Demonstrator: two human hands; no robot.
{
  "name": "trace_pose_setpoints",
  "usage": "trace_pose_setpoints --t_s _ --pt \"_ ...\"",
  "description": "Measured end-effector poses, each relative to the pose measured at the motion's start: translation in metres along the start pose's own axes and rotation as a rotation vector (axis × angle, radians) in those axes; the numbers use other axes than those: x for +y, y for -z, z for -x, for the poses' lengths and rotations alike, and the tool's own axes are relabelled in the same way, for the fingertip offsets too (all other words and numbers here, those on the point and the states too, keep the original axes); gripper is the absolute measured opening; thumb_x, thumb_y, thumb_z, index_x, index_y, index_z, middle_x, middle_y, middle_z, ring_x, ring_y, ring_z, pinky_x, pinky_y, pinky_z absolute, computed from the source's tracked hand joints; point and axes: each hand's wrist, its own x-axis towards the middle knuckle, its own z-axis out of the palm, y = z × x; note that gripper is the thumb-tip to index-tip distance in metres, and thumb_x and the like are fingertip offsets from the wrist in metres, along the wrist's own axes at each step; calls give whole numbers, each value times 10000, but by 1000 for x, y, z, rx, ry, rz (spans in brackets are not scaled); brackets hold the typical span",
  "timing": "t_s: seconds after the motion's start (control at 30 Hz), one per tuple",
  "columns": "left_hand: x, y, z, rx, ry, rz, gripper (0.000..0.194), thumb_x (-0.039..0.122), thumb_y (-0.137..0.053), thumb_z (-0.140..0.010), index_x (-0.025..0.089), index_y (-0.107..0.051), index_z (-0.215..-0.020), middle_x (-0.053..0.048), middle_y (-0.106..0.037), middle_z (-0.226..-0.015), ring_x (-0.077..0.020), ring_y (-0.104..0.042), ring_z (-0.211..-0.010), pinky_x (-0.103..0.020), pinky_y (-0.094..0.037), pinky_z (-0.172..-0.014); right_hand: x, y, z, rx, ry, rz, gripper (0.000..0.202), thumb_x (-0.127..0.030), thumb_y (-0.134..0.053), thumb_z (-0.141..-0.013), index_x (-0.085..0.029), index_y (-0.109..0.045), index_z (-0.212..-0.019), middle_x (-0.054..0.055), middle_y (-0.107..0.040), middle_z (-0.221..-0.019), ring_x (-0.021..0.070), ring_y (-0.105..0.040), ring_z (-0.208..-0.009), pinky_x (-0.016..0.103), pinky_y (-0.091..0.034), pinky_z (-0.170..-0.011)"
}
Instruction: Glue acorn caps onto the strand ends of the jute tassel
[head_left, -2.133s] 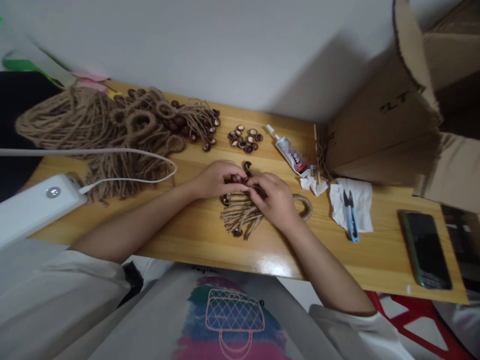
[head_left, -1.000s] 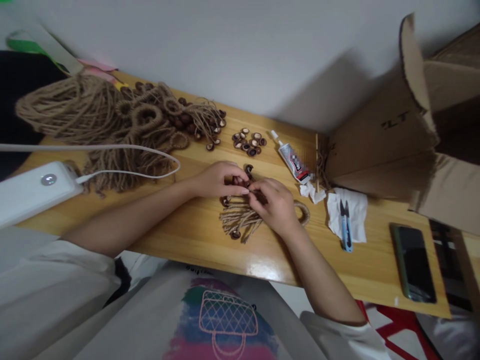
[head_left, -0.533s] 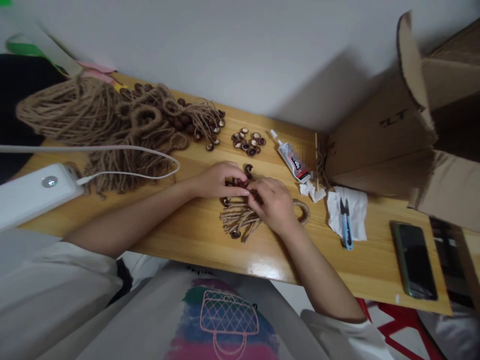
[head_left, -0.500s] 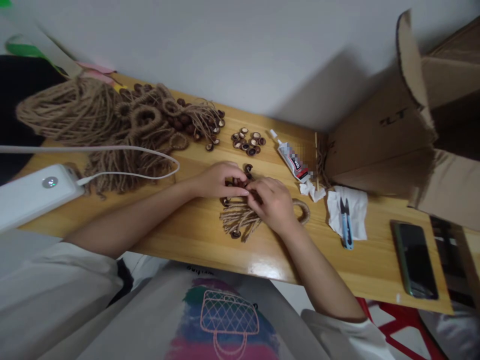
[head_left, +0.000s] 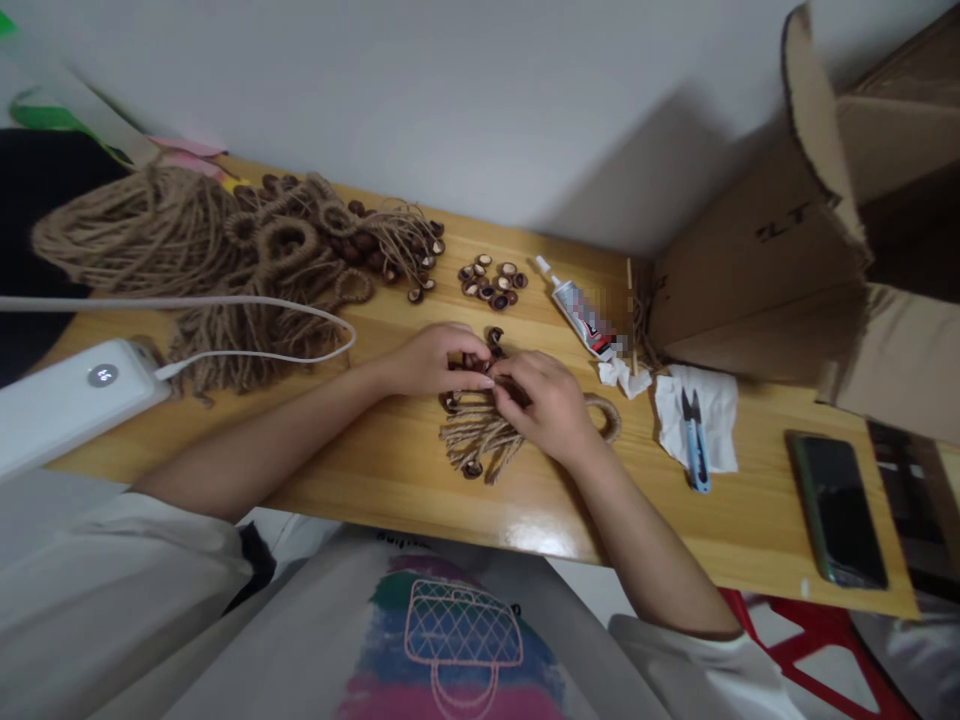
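Observation:
Both hands meet over a jute rope tassel (head_left: 480, 428) on the wooden table. The thumb and fingers of my left hand (head_left: 431, 362) curl together beside dark brown nut shells (head_left: 493, 338). My right hand (head_left: 551, 408) lies across the tassel's upper part, its thumb and index finger pinched close to the left thumb tip. What is between the fingertips is too small and hidden to make out. To the right of my right hand shows the tassel's wrapped rope ring (head_left: 607, 418). One shell half (head_left: 472, 468) rests among the loose strands.
Behind are a small group of shell halves (head_left: 491, 282) and a glue tube (head_left: 583, 315). Blue thread snips (head_left: 696, 445) lie on a tissue (head_left: 720, 420), near a phone (head_left: 840, 510) and a cardboard box (head_left: 742, 250). Leftward sit a jute bundle (head_left: 139, 230) and a cabled power bank (head_left: 75, 405).
The view has shifted slightly. Both hands keep nearly the same pinched pose over the tassel, with only slight finger movement.

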Motion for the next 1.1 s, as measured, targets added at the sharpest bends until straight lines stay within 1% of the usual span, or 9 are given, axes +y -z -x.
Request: trace_pose_setpoints --t_s 0.27,0.47,0.77,0.93,1.1 --pt "-1 0 0 7 18 9 316 463 -628 -782 148 -662 -787 -33 -658 -725 -114 -570 -654 -215 -430 -644 -1 1 1 -37 -24 -23 146 -197 -485 -860 -179 -604 -941 81 -657 -913 215 -592 -857 343 -459 -780" --pt "0 0 0 4 35 4 312 460 -631 -780 151 -662 -799 -32 -664 -736 -114 -570 -656 -217 -429 -639 -1 1 1 -42 -33 -14 156 -201 -478 -861 -178 -608 -944 84 -655 -916 216 -586 -851 346 -451 -775" --pt "1 0 0 9 15 14 320 462 -621 -791 144 -661 -797 -32 -660 -726 -114 -581 -664 -207 -430 -627 -3 3 2 46 -43 33 154 -212 -486 -854 -178 -608 -942 75 -657 -881 222 -583 -831 348 -425 -750" --pt "1 0 1 20 26 11 292 434 -639 -780 149 -670 -832 -34 -671 -751 -114 -589 -675 -208 -439 -634 -4 3 2 36 -61 31 146 -182 -482 -834 -183 -612 -901 62 -653 -854 208 -577 -806 336 -416 -741" --pt "0 -1 1 27 1 13 264 400 -645 -779 142 -672 -825 -35 -671 -740 -114 -587 -670 -206 -436 -628 -3 3 1 30 -46 14 157 -173 -476 -834 -173 -622 -892 68 -653 -858 208 -578 -811 341 -420 -747"
